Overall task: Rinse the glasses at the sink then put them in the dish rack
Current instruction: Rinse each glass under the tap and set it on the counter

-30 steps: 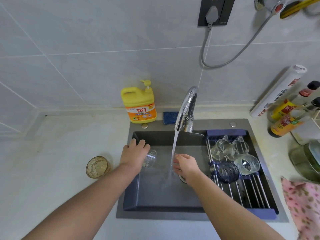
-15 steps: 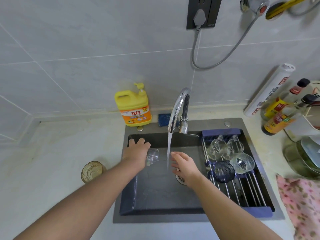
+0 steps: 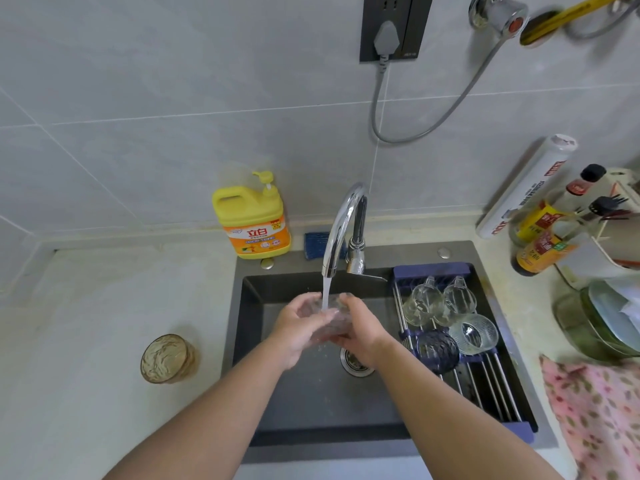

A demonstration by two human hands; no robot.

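Grey tiles back a pale surface (image 3: 104,323) with a dark sink (image 3: 329,410) set into it, all seen from the head camera. Water runs from the tap (image 3: 341,223) onto a clear glass (image 3: 329,318) held above the drain. The left hand (image 3: 298,329) and the right hand (image 3: 365,336) both curl round it from either side, so I judge this glass to be mid-rinse. Four pieces already sit in the dish rack (image 3: 485,386) across the sink's right side. Two clear glasses (image 3: 420,306) lie side by side at the back, with a ribbed glass (image 3: 472,334) and a dark blue glass (image 3: 437,349) in front, all empty as far as shows. One amber glass (image 3: 168,358) stands on the surface left of the sink, apparently not yet rinsed; I cannot tell whether it holds anything. By my reckoning the held glass needs racking, then the amber one needs rinsing and racking
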